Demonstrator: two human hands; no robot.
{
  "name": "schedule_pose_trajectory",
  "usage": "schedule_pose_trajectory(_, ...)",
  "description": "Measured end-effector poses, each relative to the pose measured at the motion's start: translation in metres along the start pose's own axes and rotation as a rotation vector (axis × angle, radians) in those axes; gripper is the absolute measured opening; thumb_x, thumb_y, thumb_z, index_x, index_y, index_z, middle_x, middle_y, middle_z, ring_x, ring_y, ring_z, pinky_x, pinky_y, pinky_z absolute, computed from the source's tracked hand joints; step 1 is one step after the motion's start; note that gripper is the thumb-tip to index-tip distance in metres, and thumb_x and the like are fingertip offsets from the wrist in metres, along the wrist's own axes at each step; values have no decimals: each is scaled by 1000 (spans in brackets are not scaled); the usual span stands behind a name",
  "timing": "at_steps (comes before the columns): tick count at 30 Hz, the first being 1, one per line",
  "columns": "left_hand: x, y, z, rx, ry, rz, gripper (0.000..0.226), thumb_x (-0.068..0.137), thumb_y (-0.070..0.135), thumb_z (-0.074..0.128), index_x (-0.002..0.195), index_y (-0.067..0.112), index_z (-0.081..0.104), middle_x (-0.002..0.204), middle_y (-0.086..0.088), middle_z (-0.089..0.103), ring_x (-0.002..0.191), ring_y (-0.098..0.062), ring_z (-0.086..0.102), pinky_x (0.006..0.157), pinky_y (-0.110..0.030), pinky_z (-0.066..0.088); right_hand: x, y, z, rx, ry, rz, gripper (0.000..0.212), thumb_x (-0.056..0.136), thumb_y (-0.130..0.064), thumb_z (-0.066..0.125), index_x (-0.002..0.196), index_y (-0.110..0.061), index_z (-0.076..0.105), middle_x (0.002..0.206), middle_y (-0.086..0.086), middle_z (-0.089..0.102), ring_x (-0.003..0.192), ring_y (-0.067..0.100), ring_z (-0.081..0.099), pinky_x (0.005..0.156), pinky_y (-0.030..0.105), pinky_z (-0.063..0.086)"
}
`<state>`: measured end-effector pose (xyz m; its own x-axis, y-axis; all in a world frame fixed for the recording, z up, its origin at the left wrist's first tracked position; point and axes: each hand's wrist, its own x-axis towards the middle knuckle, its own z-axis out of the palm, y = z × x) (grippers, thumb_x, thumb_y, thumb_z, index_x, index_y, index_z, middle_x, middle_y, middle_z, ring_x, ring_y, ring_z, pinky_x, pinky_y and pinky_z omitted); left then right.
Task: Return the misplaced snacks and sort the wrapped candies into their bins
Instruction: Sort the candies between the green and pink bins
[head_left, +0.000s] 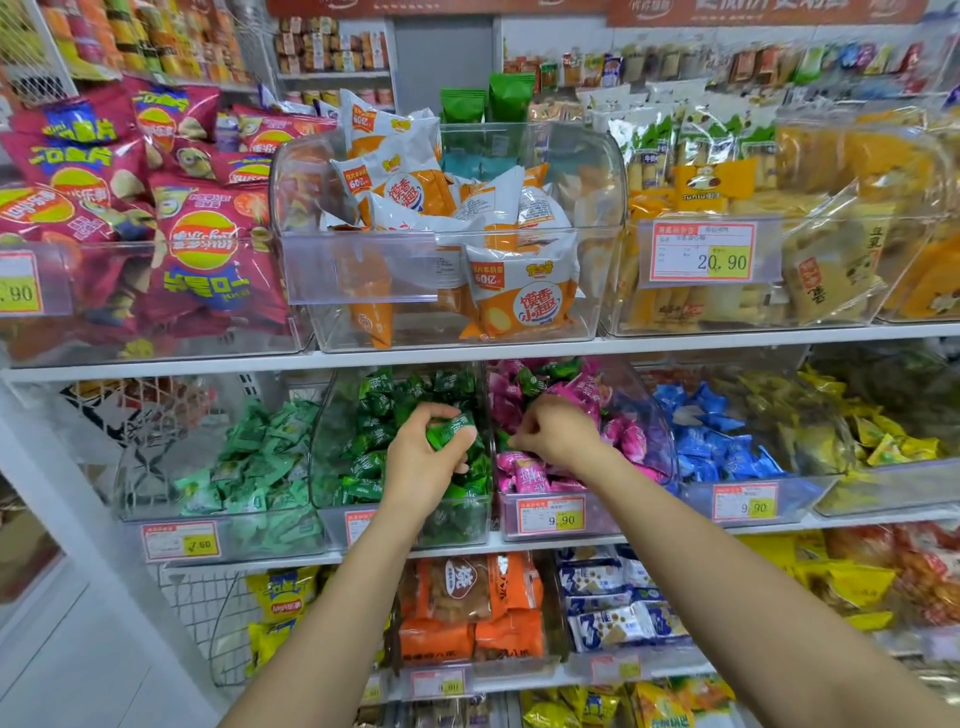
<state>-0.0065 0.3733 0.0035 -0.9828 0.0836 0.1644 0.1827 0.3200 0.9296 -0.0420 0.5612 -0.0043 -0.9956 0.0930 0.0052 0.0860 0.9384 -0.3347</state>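
green wrapped candies (449, 434) sit bunched in the left hand (423, 462), whose fingers and thumb curl round them; how many it holds is hard to make out. the hand hangs just over the green bin (324, 436), a clear tub on the middle shelf (675, 532) heaped with the same dark green sweets. touching the green bin's right side is the pink bin (602, 517), full of pink candies (524, 475), with a few stray green candies (558, 369) lying among them toward the back. the right hand (556, 431) is down inside it, knuckles up and fingers curled into the heap. a speck of green shows at its fingertips, but whether it pinches anything i cannot tell, as the fingers hide it. left of the green bin is a tub of pale green candies (249, 467). beyond the pink bin on the right lie blue candies (711, 441), blurred. right above the green bin, a clear tub holds orange-and-white snack bags (524, 301). below it are orange packs (467, 608). both forearms are cut off by the bottom edge.
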Motion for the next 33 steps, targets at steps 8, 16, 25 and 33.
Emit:
schedule_pose_trajectory(8, -2, -2, -2, 11, -10, 15, 23, 90, 29, 66, 112, 23, 60, 80, -4, 70, 66, -20, 69, 70, -40, 56, -12, 5, -13, 337, 97, 7, 19, 83, -30, 70, 82, -11, 74, 71, 1, 68, 63, 14, 59, 57, 22, 43)
schedule_pose_trajectory(16, 0, 5, 11, 27, 40, 32, 45, 85, 61, 56, 120, 34, 54, 116, 2, 57, 95, -18, 65, 78, -28, 51, -52, 6, -51, 844, 35, -87, 10, 84, -23, 69, 83, -13, 71, 75, -1, 70, 64, 2, 63, 60, 14, 46)
schedule_pose_trajectory(25, -2, 9, 8, 113, 42, 52, 52, 90, 46, 59, 133, 18, 49, 132, -4, 51, 112, -26, 55, 97, -43, 46, -40, 3, -53, 783, 18, -112, 16, 87, -14, 67, 91, 1, 72, 82, 20, 72, 67, 21, 65, 67, 33, 56)
schedule_pose_trajectory(33, 4, -16, -4, 291, 9, -78, 50, 93, 40, 57, 136, 16, 49, 139, -8, 50, 120, -28, 52, 90, -34, 44, -16, 24, -31, 189, -47, 20, 24, 75, -22, 79, 98, -16, 75, 101, 2, 73, 86, 16, 64, 76, 22, 47)
